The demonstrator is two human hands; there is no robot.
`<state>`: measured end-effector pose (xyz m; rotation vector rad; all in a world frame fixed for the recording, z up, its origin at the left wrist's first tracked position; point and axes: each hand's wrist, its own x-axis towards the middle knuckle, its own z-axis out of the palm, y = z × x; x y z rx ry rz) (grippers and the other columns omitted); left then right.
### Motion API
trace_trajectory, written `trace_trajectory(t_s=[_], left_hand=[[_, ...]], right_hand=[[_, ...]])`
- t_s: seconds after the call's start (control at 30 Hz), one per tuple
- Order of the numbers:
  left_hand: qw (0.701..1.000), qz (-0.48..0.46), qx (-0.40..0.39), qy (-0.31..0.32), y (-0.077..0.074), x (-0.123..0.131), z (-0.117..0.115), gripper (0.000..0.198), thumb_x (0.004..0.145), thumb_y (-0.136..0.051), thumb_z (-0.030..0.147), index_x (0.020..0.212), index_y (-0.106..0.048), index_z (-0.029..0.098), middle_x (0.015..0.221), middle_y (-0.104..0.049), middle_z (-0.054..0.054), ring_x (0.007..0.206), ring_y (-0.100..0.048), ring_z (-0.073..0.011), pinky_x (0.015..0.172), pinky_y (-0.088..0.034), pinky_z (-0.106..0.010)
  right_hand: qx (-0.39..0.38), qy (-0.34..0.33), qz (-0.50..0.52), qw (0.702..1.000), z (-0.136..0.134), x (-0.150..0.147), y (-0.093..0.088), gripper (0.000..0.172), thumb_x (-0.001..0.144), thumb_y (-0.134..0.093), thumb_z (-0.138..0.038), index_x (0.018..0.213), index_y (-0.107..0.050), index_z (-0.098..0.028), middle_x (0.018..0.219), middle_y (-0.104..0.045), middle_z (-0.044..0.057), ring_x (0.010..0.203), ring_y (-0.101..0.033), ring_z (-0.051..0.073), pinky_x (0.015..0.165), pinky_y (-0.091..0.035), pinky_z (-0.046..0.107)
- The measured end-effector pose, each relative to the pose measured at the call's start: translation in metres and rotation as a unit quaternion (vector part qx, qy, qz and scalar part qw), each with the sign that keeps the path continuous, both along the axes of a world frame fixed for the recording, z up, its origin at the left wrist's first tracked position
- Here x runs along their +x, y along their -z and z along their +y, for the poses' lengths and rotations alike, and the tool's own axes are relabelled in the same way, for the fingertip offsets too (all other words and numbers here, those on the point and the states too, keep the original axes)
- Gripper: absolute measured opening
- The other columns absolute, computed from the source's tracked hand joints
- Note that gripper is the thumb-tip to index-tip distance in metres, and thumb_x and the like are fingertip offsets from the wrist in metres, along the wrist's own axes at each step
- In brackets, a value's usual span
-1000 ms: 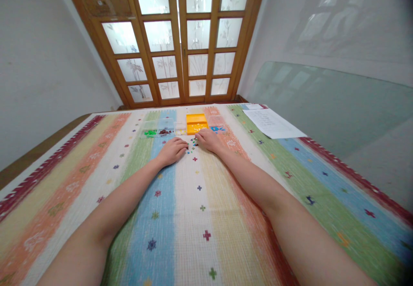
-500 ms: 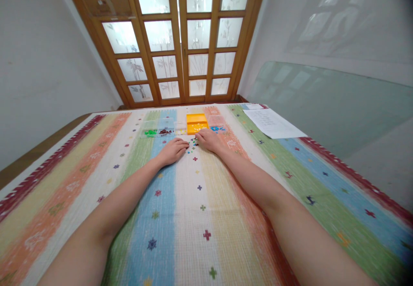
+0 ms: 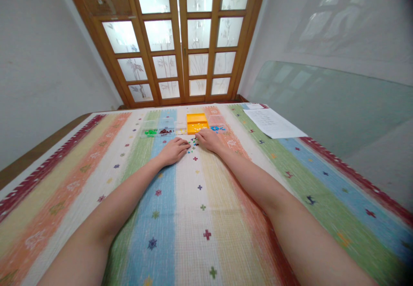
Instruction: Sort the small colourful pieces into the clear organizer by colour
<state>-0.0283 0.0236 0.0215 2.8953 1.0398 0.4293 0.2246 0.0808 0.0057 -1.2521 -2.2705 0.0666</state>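
Small mixed-colour pieces (image 3: pixel 192 147) lie loose on the striped tablecloth between my two hands. My left hand (image 3: pixel 176 150) rests palm down at their left edge, fingers bent and close together; whatever its fingertips hold is too small to make out. My right hand (image 3: pixel 207 139) is curled at their right side, just in front of an open yellow box (image 3: pixel 196 118) with whitish pieces inside. Its fingers are pressed together, and what is in them is hidden. Clear boxes hold green pieces (image 3: pixel 150 132), dark red pieces (image 3: pixel 166 132) and blue pieces (image 3: pixel 218 129).
A small clear box with yellowish pieces (image 3: pixel 181 131) stands left of the yellow box. Printed paper (image 3: pixel 273 123) lies at the table's far right. Behind the table are wooden doors with glass panes (image 3: pixel 183 40), and a pale green glass panel (image 3: pixel 322 101) leans at the right wall.
My left hand has shifted slightly to the right, its fingertips closer to the loose pieces. My right hand stays almost where it was.
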Motion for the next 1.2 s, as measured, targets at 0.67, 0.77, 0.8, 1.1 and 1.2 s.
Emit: trace_trajectory(t_s=[0.67, 0.77, 0.8, 1.1, 1.2], left_hand=[[1.000, -0.017, 0.003, -0.017, 0.007, 0.002, -0.001, 0.042, 0.109, -0.040, 0.032, 0.140, -0.067, 0.022, 0.140, -0.064, -0.012, 0.131, -0.054, -0.0287, 0.116, -0.044, -0.049], [0.999, -0.033, 0.010, -0.028, 0.008, 0.000, 0.000, 0.041, 0.108, -0.041, 0.032, 0.140, -0.066, 0.023, 0.141, -0.063, -0.012, 0.133, -0.053, -0.0287, 0.117, -0.043, -0.049], [0.999, -0.037, 0.013, -0.032, 0.008, -0.001, 0.000, 0.041, 0.109, -0.041, 0.032, 0.140, -0.066, 0.023, 0.142, -0.063, -0.012, 0.133, -0.053, -0.0286, 0.118, -0.043, -0.049], [0.993, -0.073, 0.046, -0.075, 0.012, -0.018, 0.015, 0.042, 0.109, -0.040, 0.032, 0.140, -0.066, 0.022, 0.143, -0.062, -0.012, 0.132, -0.054, -0.0290, 0.120, -0.042, -0.054], [0.989, -0.086, 0.055, -0.106, 0.013, -0.030, 0.024, 0.042, 0.108, -0.040, 0.031, 0.140, -0.066, 0.022, 0.142, -0.063, -0.012, 0.132, -0.053, -0.0293, 0.120, -0.042, -0.055]], right_hand=[[-0.010, 0.001, -0.001, 1.000, -0.001, 0.000, -0.001, 0.037, 0.110, -0.048, -0.031, 0.091, -0.077, -0.017, 0.097, -0.077, 0.009, 0.088, -0.062, 0.019, 0.080, -0.037, 0.030], [-0.010, -0.001, -0.003, 1.000, -0.002, 0.000, -0.002, 0.037, 0.110, -0.049, -0.031, 0.092, -0.078, -0.017, 0.098, -0.077, 0.009, 0.089, -0.063, 0.020, 0.081, -0.038, 0.030], [-0.009, -0.001, -0.003, 1.000, -0.003, 0.000, -0.003, 0.037, 0.110, -0.049, -0.031, 0.092, -0.078, -0.017, 0.098, -0.077, 0.009, 0.090, -0.063, 0.020, 0.081, -0.038, 0.030], [-0.015, 0.001, -0.011, 1.000, -0.002, -0.001, -0.004, 0.037, 0.110, -0.048, -0.031, 0.094, -0.079, -0.018, 0.100, -0.077, 0.009, 0.092, -0.063, 0.020, 0.082, -0.038, 0.030], [-0.015, -0.003, -0.013, 1.000, -0.003, -0.001, -0.005, 0.038, 0.110, -0.047, -0.031, 0.094, -0.079, -0.018, 0.100, -0.077, 0.010, 0.093, -0.064, 0.021, 0.082, -0.039, 0.030]])
